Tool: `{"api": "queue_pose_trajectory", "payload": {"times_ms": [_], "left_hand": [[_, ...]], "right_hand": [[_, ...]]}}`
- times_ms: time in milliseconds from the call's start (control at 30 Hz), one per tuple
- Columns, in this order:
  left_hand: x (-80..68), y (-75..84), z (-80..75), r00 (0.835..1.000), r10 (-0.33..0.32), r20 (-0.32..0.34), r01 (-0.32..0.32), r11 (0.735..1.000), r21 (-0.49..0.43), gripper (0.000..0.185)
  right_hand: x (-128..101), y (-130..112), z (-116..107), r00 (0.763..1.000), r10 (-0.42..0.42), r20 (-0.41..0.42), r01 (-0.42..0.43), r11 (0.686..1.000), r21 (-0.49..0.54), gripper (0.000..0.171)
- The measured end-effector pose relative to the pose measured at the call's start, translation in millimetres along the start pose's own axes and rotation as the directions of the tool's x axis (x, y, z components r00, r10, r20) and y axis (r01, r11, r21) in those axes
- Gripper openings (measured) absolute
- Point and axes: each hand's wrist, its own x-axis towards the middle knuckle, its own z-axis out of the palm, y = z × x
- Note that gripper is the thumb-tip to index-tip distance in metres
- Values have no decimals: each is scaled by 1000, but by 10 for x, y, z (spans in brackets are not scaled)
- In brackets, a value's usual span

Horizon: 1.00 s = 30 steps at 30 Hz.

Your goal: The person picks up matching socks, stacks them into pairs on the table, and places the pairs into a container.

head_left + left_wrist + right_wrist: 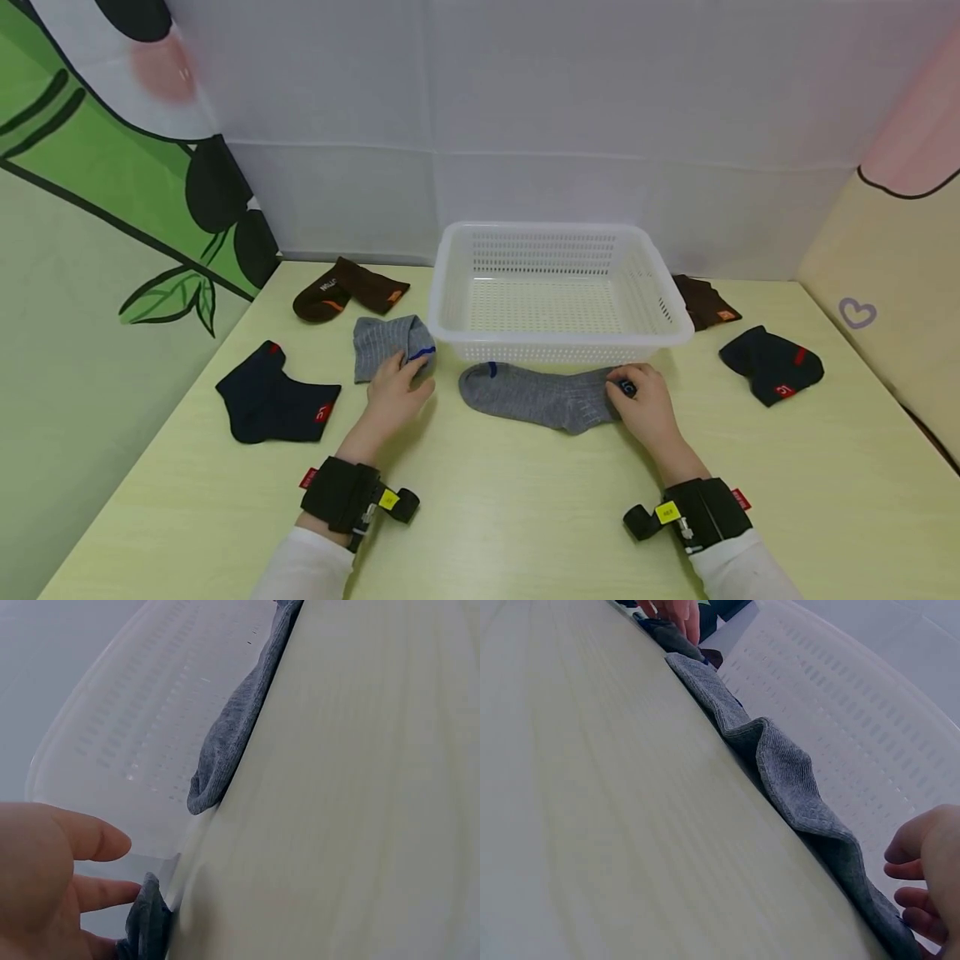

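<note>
- My left hand rests on the near edge of a folded grey sock, the one with a blue stripe, which lies on the worktop just left of the basket's front corner. The fingers lie mostly straight over the fabric; in the left wrist view they reach loosely forward, so I call this grip open, touching only.
- My right hand sits at the cuff end of a second grey sock, stretched flat along the worktop just in front of the basket. The fingers curl in on the cuff and pinch it; the right wrist view shows those fingers bent at the fabric's edge.
- The long grey sock's toe points toward my left hand, and the cloth ripples a little along its length.
- The white perforated basket stands behind both socks, close to them.
- Left of my left hand I see a navy sock with a red tag, and farther back a brown sock with orange marks.
- To the right, a second brown sock lies partly behind the basket, and another navy sock lies well apart from my right hand.
- Both wrists carry black straps over white sleeves.
</note>
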Motion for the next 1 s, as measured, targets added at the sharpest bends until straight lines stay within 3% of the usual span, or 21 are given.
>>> {"api": "queue_pose_trajectory", "payload": {"times_ms": [333,1000], "left_hand": [[-51,-34,17,997,-16,69,7,992,126,52],[-189,152,-34,992,-9,122,-19,973,231,51]], "right_hand": [[-1,-2,3,1000,14,14,-14,1000,-3,13],[-20,-14,3,999,22,33,-21,1000,-9,11]]}}
